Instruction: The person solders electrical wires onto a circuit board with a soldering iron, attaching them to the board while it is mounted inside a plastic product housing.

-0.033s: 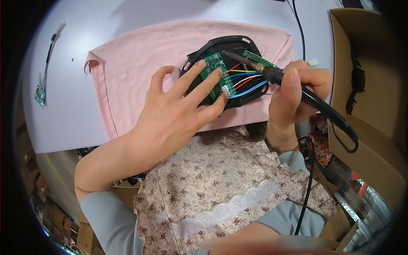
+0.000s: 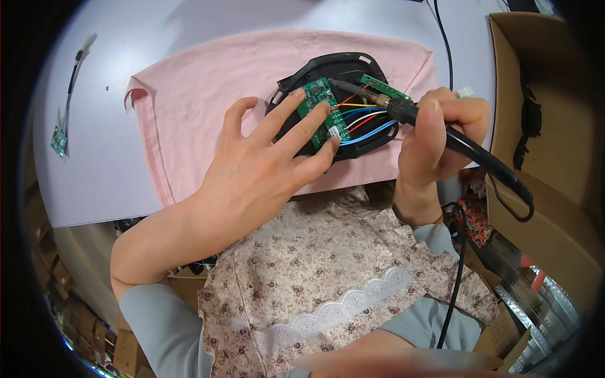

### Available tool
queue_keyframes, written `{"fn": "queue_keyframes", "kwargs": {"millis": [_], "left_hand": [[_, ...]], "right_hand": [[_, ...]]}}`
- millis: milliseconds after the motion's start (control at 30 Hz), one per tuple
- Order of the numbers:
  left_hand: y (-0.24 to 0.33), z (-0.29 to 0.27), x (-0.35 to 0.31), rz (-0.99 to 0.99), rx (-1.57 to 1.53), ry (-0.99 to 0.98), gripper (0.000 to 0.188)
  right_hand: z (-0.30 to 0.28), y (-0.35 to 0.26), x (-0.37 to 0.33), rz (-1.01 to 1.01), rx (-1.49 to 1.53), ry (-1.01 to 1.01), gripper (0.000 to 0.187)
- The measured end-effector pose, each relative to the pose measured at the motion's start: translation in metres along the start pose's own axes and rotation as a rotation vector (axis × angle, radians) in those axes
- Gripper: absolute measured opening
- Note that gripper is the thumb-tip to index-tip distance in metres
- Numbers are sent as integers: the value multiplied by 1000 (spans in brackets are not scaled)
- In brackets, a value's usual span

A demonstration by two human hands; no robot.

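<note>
A green circuit board [image 2: 320, 93] lies in a rounded black plastic housing [image 2: 315, 67]. Across the board spreads my left hand [image 2: 258, 151], its fingertips resting on it and the fingers apart. My right hand [image 2: 441, 135] is closed around the handle of a soldering iron [image 2: 403, 111]. The iron points left across the housing, its dark tip at the board's upper right edge; whether it touches cannot be told. Colored wires [image 2: 362, 120] run from the board to the right, beneath the iron. A second, narrow green board [image 2: 377, 84] sits at the housing's upper right.
Under the housing is a pink cloth [image 2: 208, 94] on a pale table [image 2: 94, 189]. At far left lies a small board with a cable [image 2: 60, 140]. An open cardboard box [image 2: 561, 44] stands at right, and a black cord [image 2: 446, 38] crosses the table beside it.
The soldering iron has shifted very slightly, its tip a little lower and its rear cord a little farther right. My left hand and the circuit board have stayed in place.
</note>
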State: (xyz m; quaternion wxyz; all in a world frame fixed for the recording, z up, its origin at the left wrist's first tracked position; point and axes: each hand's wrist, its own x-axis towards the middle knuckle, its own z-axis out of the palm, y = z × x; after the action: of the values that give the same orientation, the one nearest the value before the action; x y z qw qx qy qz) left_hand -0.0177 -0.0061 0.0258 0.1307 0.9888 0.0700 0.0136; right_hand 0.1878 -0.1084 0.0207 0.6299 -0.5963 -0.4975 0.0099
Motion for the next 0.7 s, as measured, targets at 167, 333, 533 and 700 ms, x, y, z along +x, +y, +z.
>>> {"fn": "queue_keyframes", "kwargs": {"millis": [167, 333, 533, 700], "left_hand": [[3, -2, 0, -21, -21, -2, 51], [4, -3, 0, -26, -19, -19, 52], [3, -2, 0, -18, -36, 1, 53], [2, -1, 0, -17, -32, -1, 54]], "right_hand": [[-1, 10, -3, 76, 113, -6, 24], [-1, 11, -2, 111, 102, -17, 25], [0, 12, -1, 94, 80, -4, 26], [4, 10, 0, 120, 74, 37, 28]]}}
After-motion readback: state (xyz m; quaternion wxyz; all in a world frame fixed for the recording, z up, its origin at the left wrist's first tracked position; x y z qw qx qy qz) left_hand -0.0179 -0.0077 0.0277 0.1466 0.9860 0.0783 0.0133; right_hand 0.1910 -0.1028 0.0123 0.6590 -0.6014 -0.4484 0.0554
